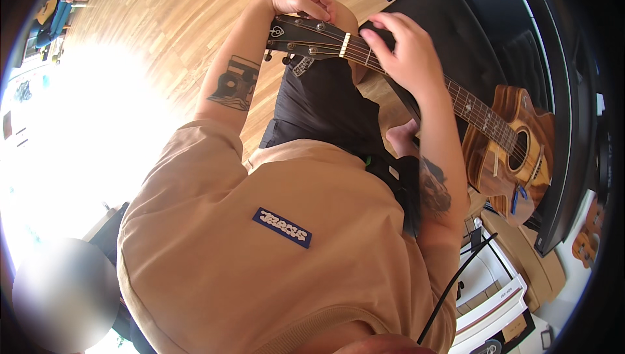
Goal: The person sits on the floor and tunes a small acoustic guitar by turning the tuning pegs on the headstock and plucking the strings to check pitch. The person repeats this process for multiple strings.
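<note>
An acoustic guitar (478, 172) with a wood-grained body lies at the right, its neck running up and left across me. At its black headstock (286, 32), my left hand (306, 2) is curled with thumb and fingers together on a tuning peg along the far edge. The fingers partly hide that peg. My right hand (407, 48) hovers over the neck just past the pale nut (345, 45). Its thumb and fingers are bent and apart, close to the strings. A blue-handled tool (523, 192) rests on the guitar body below the bridge.
A black padded seat (449, 22) stands beneath and behind the neck. Wooden floor (176, 2) stretches ahead. White equipment (495, 302) with a black cable (459, 276) sits at the lower right. Bright light washes out the left. Brown instruments (588, 237) show at the right edge.
</note>
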A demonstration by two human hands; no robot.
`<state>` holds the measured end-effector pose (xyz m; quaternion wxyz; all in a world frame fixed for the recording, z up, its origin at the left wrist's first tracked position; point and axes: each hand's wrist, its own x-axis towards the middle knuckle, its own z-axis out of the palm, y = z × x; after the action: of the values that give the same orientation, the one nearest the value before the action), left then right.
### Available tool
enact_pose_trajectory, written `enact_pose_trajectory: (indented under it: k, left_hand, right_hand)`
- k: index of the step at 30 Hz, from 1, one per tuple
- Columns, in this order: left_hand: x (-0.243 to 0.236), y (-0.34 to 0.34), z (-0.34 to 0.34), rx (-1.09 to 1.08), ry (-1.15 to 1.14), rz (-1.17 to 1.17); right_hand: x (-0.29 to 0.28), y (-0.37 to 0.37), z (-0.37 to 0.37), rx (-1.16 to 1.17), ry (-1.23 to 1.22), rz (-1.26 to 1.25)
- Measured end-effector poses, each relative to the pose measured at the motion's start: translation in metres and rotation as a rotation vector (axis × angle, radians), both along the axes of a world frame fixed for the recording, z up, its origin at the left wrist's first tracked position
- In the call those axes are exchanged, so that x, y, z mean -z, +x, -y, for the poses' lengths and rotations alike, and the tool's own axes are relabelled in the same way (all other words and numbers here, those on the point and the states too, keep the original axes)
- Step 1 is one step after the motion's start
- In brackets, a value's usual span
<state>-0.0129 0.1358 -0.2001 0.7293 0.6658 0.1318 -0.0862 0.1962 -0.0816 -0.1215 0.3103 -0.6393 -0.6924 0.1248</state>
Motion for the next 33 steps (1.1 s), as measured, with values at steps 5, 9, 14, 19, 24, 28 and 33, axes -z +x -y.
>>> enact_pose_trajectory:
  k: [5,9,14,19,24,28,33]
  left_hand:
    - [0.015,0.001,-0.005,-0.014,0.063,0.023]
    - [0.006,0.001,-0.003,0.004,0.038,0.081]
    - [0.018,-0.003,-0.008,-0.001,0.039,0.089]
    - [0.015,-0.002,0.000,-0.093,-0.021,0.082]
    - [0.004,0.000,-0.001,-0.025,-0.021,0.059]
    - [0.001,0.000,0.000,-0.045,0.019,0.061]
    - [-0.006,-0.001,0.003,-0.347,0.472,0.302]
  right_hand:
    - [-0.007,-0.040,-0.036,-0.042,-0.381,-0.027]
    - [-0.015,-0.044,-0.043,-0.036,-0.365,0.089]
    - [-0.007,-0.045,-0.053,0.020,-0.180,0.007]
    - [-0.002,-0.051,-0.061,0.131,0.005,0.013]
    - [0.004,-0.027,-0.059,0.146,-0.024,-0.172]
    - [0.008,-0.004,-0.047,0.126,-0.051,-0.318]
    - [0.017,0.002,-0.029,0.035,0.038,-0.454]
